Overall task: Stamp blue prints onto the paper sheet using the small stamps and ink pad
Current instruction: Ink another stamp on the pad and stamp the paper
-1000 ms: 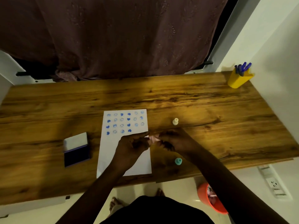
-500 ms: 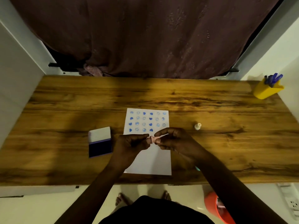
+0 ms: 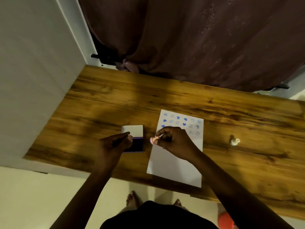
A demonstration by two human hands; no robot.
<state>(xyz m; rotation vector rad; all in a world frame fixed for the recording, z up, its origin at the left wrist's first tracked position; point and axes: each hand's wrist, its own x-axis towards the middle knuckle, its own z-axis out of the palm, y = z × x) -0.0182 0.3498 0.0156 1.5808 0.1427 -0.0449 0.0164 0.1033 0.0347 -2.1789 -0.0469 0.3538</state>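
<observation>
A white paper sheet (image 3: 175,162) lies on the wooden desk (image 3: 247,129), with rows of blue prints across its top part. My right hand (image 3: 175,142) hovers over the sheet's left edge and pinches a small pink stamp (image 3: 153,140) between thumb and fingers. The open ink pad (image 3: 137,142), white lid up and dark blue pad below, sits left of the sheet. My left hand (image 3: 113,144) rests at the pad's left side, fingers together against it, covering part of it. A small white stamp (image 3: 234,141) stands on the desk to the right of the sheet.
A dark maroon curtain (image 3: 198,38) hangs behind the desk. A white wall panel (image 3: 33,80) borders the desk's left end. An orange bin (image 3: 226,220) sits on the floor at the lower right. My feet show under the desk's front edge.
The two hands, which met over the sheet with the pink stamp, have parted. My left hand went left to the ink pad; my right keeps the stamp. The camera swung left.
</observation>
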